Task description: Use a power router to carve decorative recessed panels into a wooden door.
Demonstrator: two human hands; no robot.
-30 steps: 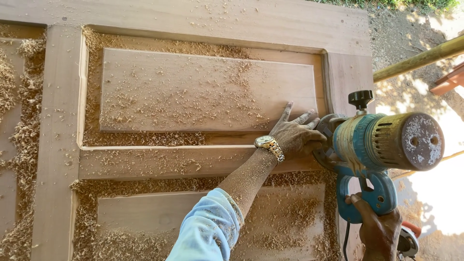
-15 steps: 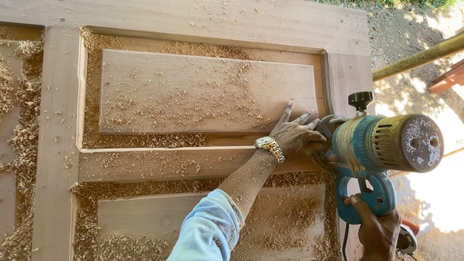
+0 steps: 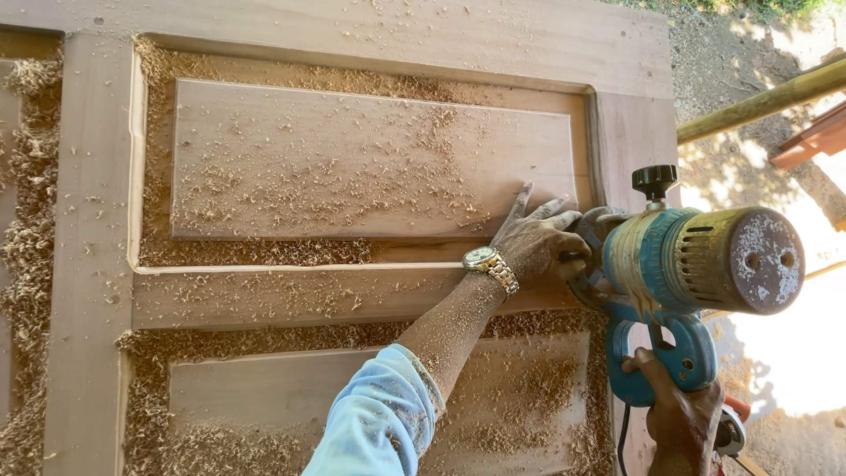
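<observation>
A blue electric router with a yellow-grey motor cap stands on the right stile of a panelled wooden door. My left hand, with a gold wristwatch, grips the router's left side at its base, the fingers spread onto the door's middle rail. My right hand holds the router's blue rear handle at the lower right. A black knob sticks up from the tool's top. Wood shavings lie thick in the panel grooves.
A wooden pole slants across the upper right over bare ground. A reddish board edge shows at the far right. The door's right edge runs just under the router. Another shaving-filled panel lies at the left.
The router and both hands have stayed almost in place, with only a slight shift along the door's right stile.
</observation>
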